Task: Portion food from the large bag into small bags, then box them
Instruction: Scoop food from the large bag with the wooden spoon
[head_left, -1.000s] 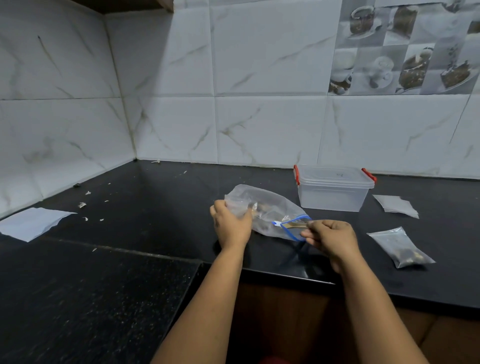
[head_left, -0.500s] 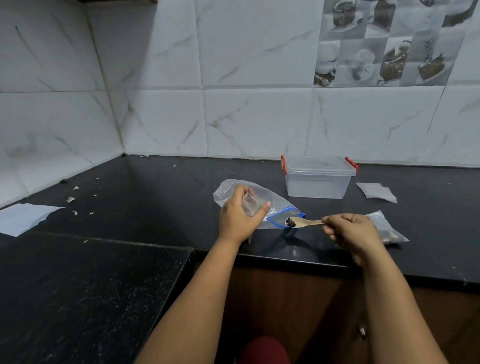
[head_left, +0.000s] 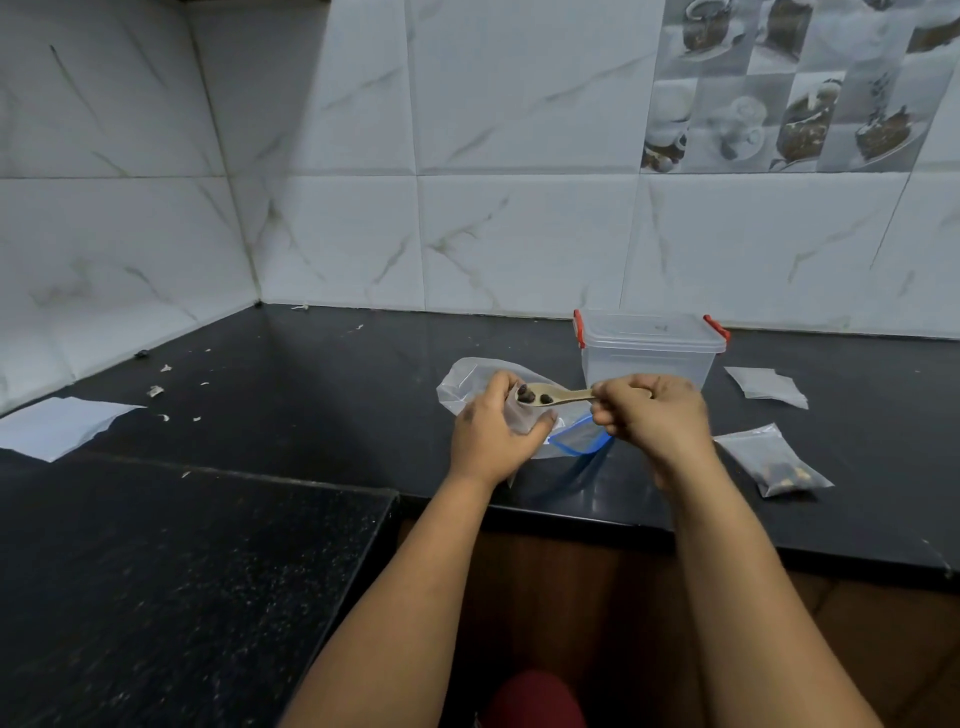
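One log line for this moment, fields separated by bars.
left hand holds small bag | right hand holds spoon | food over bag mouth

A large clear bag with a blue zip mouth lies flat on the dark counter, mouth toward the near right. Above it a small clear bag is held upright, with a wooden spoon carrying dark food pieces at its opening. A lidded clear box with red clips stands behind. At right lie a filled small bag and, farther back, empty small bags.
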